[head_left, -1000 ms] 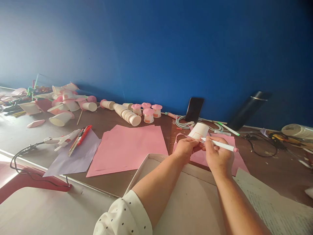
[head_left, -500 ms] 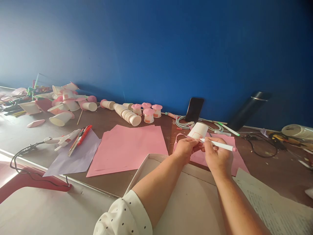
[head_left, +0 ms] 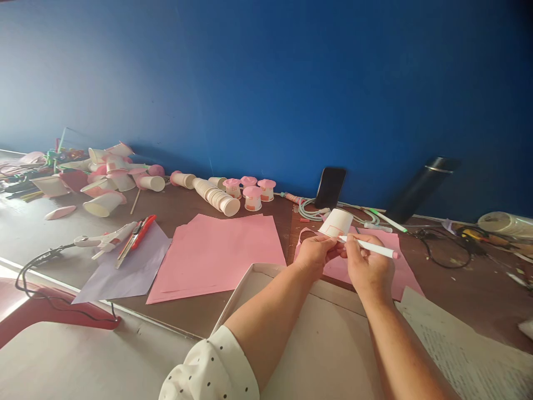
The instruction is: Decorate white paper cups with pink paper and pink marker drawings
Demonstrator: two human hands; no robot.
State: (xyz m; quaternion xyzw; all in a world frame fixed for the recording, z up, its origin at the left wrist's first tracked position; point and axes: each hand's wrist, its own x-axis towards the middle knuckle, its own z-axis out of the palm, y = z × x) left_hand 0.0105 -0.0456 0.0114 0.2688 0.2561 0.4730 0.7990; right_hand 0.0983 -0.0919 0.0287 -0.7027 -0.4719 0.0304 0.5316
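White paper cup (head_left: 336, 222) is tilted, up over the pink sheet (head_left: 403, 272) at right, orange-red outline on its side. Left hand (head_left: 314, 254) has fingers closed on its lower edge. Right hand (head_left: 370, 269) pinches a white marker (head_left: 372, 246), tip at the cup's lower edge; can't tell if touching. Phone (head_left: 330, 188) leans on the wall (head_left: 266, 83) just behind. Further left: pink-topped cups (head_left: 252, 199), nested cup stack (head_left: 216, 197), then red cutter (head_left: 135, 241) on purple paper (head_left: 141, 269).
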